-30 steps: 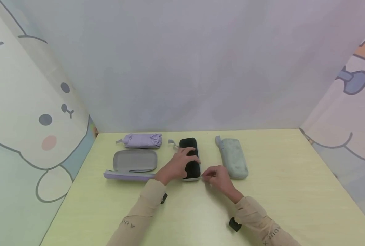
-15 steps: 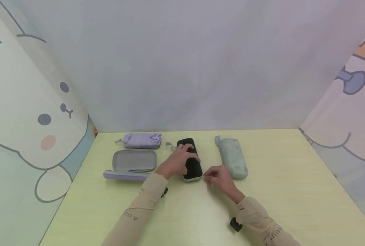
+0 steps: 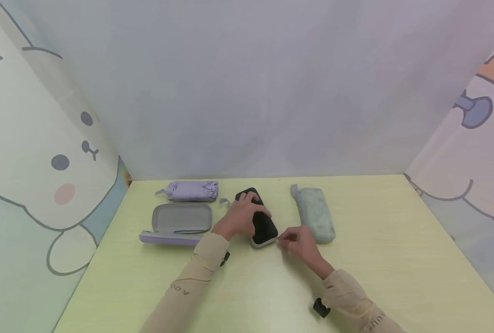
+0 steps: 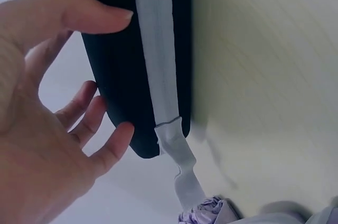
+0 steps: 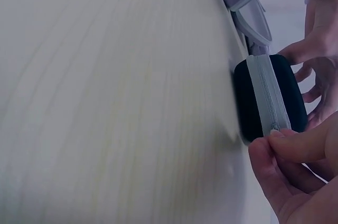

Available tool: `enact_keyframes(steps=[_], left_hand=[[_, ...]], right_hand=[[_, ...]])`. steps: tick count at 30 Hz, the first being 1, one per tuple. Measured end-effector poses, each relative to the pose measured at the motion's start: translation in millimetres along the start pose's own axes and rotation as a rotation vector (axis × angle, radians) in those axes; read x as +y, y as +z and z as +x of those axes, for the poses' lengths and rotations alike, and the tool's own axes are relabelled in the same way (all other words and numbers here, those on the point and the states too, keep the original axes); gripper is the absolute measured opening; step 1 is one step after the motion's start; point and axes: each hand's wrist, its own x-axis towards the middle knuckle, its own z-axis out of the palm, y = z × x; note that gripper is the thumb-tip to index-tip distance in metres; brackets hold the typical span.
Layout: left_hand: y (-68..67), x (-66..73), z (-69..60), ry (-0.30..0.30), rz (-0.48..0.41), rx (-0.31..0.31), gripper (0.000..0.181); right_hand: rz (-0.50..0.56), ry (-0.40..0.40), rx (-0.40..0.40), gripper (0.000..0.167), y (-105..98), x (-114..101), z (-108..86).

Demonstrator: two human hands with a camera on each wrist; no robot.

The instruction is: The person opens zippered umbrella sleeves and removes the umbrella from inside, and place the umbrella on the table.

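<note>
A black zip case point(image 3: 264, 226) with a pale grey zipper band lies angled on the table, its far end turned left. My left hand point(image 3: 242, 216) grips it from above, thumb on the near side and fingers over the far side. In the left wrist view, the thumb touches the black shell beside the zipper band point(image 4: 158, 49), and a grey fabric loop point(image 4: 179, 150) hangs from the case's end. My right hand point(image 3: 299, 243) pinches the zipper pull point(image 5: 275, 127) at the case's near right corner; fingertips mostly hide the pull.
A lavender rolled bundle, perhaps a folded umbrella point(image 3: 192, 190), lies at the back left. Before it sits an open case point(image 3: 182, 217), grey inside, with its lavender lid point(image 3: 169, 238) folded toward me. A pale green case point(image 3: 317, 215) with a lavender strap lies to the right.
The black case has turned counterclockwise, its far end swinging left and its near end shifting right. My right hand has moved slightly right with the near corner; the left stays on the case.
</note>
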Motion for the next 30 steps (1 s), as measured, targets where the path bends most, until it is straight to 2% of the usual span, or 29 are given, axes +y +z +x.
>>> enact_keyframes(steps=[6,15,20,27,30], left_hand=[[4.2,-1.0,0.7,-0.030,0.003,0.019,0.059],[6.1,-4.0,-0.7,-0.035,-0.014,0.032,0.060],[7.1,-6.9,-1.6,-0.023,-0.035,0.029,0.061],[2.8,-23.4,0.1,-0.030,-0.082,-0.040,0.064],[1.7,-35.7,3.1,-0.043,-0.125,-0.009,0.065]], right_hand=[[-0.013,0.027,0.027,0.012,0,-1,-2.1],[-0.008,0.029,0.051,0.013,1,-3,-5.3],[0.011,0.055,0.057,0.013,0,-1,-5.7],[-0.007,0.029,0.079,0.013,0,-2,-3.1],[-0.020,0.040,0.091,0.014,1,-2,-0.9]])
